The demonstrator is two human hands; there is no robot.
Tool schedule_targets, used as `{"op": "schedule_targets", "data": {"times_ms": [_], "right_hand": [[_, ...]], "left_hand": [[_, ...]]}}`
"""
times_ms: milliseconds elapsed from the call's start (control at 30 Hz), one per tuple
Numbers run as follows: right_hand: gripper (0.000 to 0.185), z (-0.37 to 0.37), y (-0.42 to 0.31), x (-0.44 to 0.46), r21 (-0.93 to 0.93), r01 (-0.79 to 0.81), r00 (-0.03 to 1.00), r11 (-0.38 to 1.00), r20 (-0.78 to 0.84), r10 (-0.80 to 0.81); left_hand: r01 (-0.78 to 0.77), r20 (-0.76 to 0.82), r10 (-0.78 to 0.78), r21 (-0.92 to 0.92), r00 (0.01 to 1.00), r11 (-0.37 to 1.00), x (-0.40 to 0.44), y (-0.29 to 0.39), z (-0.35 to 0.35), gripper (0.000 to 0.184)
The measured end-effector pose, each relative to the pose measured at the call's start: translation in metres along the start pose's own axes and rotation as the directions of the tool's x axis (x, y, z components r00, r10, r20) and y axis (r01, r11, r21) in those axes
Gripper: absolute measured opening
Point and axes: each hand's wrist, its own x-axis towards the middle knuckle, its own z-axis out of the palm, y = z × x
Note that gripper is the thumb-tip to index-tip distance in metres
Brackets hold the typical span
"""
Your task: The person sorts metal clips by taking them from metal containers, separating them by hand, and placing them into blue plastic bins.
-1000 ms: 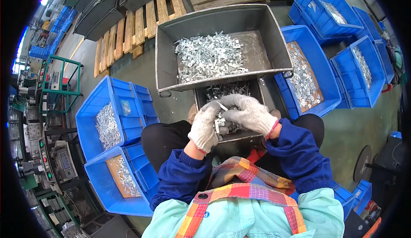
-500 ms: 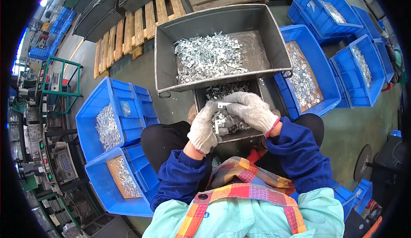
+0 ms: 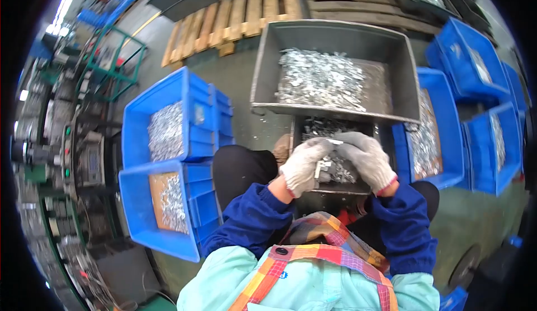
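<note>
The left hand (image 3: pixel 305 166) and the right hand (image 3: pixel 367 157), both in pale knitted gloves, are together at the fingertips, pinching a small metal piece (image 3: pixel 334 141) between them. The piece sits where the two hands meet, at the far side of the fingers; it is slightly blurred, and the glove fingers hide part of it. Another pale piece (image 3: pixel 321 170) shows just beside the left palm, in the gap between the hands; whether that hand grips it, I cannot tell.

Directly below the hands is a dark metal box (image 3: pixel 348 188), with greyish scraps (image 3: pixel 342 172) inside. Just beyond the hands, a larger grey metal bin (image 3: pixel 377 87) overlaps the far part of that box in this view. A heap of shiny metal parts (image 3: pixel 319 78) covers its left and middle portion, and its bare floor shows toward the right.

Left of the left hand, past the person's dark-clothed knee (image 3: pixel 240 168), two blue bins (image 3: pixel 197 137) carry more small metal parts. The nearer one has a brown sheet (image 3: pixel 157 190) under its parts. Right of the right hand, a blue tub (image 3: pixel 452 126) holds similar parts, with further blue bins (image 3: pixel 480 154) beyond it. Well past the grey bin, a wooden pallet (image 3: pixel 238 22) lies on the floor.
</note>
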Motion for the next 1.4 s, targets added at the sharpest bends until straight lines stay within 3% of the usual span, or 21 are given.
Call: {"op": "schedule_targets", "data": {"times_ms": [67, 133, 200, 267, 333, 433, 467, 533, 600, 667, 733, 767, 800, 867, 967, 1000, 1033, 1067, 1167, 1300, 1400], "right_hand": [[0.036, 0.003, 0.009, 0.004, -0.016, 0.150, 0.986, 0.988, -0.068, -0.151], [0.035, 0.000, -0.004, 0.000, 0.121, -0.141, 0.989, 0.982, -0.026, 0.146], [0.035, 0.002, -0.001, 0.001, 0.194, -0.094, 0.994, 0.976, -0.033, 0.102], [0.034, 0.002, 0.004, 0.003, 0.225, -0.065, 0.996, 0.972, -0.040, 0.076], [0.033, 0.004, 0.007, 0.005, 0.213, -0.050, 0.998, 0.976, -0.036, 0.059], [0.033, 0.007, 0.004, 0.005, 0.219, -0.107, 0.994, 0.970, -0.012, 0.112], [0.032, 0.008, 0.005, 0.006, 0.210, -0.077, 0.997, 0.975, -0.013, 0.082], [0.032, 0.010, 0.006, 0.009, 0.190, -0.032, 0.999, 0.981, -0.023, 0.037], [0.034, 0.009, -0.005, 0.007, 0.152, -0.046, 0.999, 0.987, -0.005, 0.047], [0.036, 0.008, -0.004, 0.008, 0.159, -0.047, 0.999, 0.986, 0.007, 0.046], [0.038, 0.004, -0.013, 0.006, 0.123, -0.115, 0.993, 0.986, 0.029, 0.112], [0.038, 0.003, -0.001, 0.011, 0.084, -0.024, 1.000, 0.996, 0.007, 0.024], [0.039, 0.004, 0.012, 0.016, 0.043, 0.067, 0.998, 0.997, -0.009, -0.067], [0.043, 0.000, 0.012, 0.015, -0.016, 0.080, 0.996, 0.997, 0.043, -0.079], [0.045, -0.003, 0.009, 0.015, -0.054, 0.101, 0.984, 0.993, 0.152, -0.092], [0.045, -0.003, 0.006, 0.013, -0.059, 0.109, 0.977, 0.992, 0.192, -0.096], [0.044, -0.002, 0.000, 0.007, 0.006, 0.004, 0.974, 1.000, 0.224, -0.006], [0.043, -0.003, 0.003, 0.008, -0.073, 0.072, 0.968, 0.995, 0.245, -0.052], [0.038, -0.001, 0.014, 0.009, -0.314, 0.216, 0.948, 0.925, 0.296, -0.120], [0.029, 0.005, 0.032, 0.007, -0.399, 0.354, 0.922, 0.846, 0.300, -0.244], [0.026, 0.002, 0.035, 0.007, -0.477, 0.368, 0.916, 0.798, 0.332, -0.225]], "left_hand": [[-0.098, -0.064, 0.094, -0.069, 0.994, 0.993, -0.014, 0.021, 0.006, 0.025], [-0.238, -0.130, 0.219, -0.159, 0.967, 0.958, -0.027, 0.047, -0.003, 0.022], [-0.460, -0.135, 0.444, -0.384, 0.886, 0.801, -0.051, 0.086, -0.017, 0.024], [-0.322, 0.226, 0.557, -0.622, 0.799, 0.714, -0.075, 0.128, -0.059, 0.023], [-0.456, 0.192, 0.665, -0.592, 0.721, 0.665, -0.096, 0.156, -0.100, 0.018], [-0.573, -0.050, 0.714, -0.636, 0.698, 0.516, -0.091, 0.153, -0.136, 0.020], [-0.385, 0.186, 0.621, -0.641, 0.761, 0.664, -0.085, 0.143, -0.122, 0.024], [-0.246, 0.219, 0.443, -0.586, 0.869, 0.772, -0.069, 0.123, -0.095, 0.024], [-0.407, 0.035, 0.478, -0.471, 0.878, 0.782, -0.052, 0.099, -0.052, 0.029], [-0.279, 0.082, 0.337, -0.401, 0.938, 0.873, -0.039, 0.075, -0.036, 0.054], [-0.266, -0.092, 0.258, -0.089, 0.962, 0.960, -0.035, 0.055, -0.009, 0.062], [-0.213, -0.127, 0.207, -0.039, 0.970, 0.976, -0.031, 0.046, -0.002, 0.070], [-0.166, -0.143, 0.168, 0.024, 0.975, 0.986, -0.029, 0.039, 0.004, 0.077], [-0.082, -0.101, 0.086, 0.049, 0.991, 0.995, -0.027, 0.029, 0.011, 0.083], [-0.070, -0.122, 0.078, 0.073, 0.989, 0.995, -0.024, 0.021, 0.020, 0.082], [-0.074, -0.097, 0.088, 0.139, 0.991, 0.988, -0.022, 0.019, 0.018, 0.084], [-0.081, -0.070, 0.097, 0.205, 0.993, 0.975, -0.020, 0.018, 0.014, 0.086], [-0.091, -0.044, 0.106, 0.268, 0.993, 0.959, -0.019, 0.017, 0.013, 0.089], [0.030, -0.117, 0.016, 0.384, 0.993, 0.923, -0.021, 0.019, 0.023, 0.084], [0.070, -0.140, -0.012, 0.414, 0.990, 0.908, -0.011, 0.006, 0.013, 0.068], [0.172, -0.116, -0.137, 0.386, 0.984, 0.906, -0.008, 0.005, 0.012, 0.074]]}}
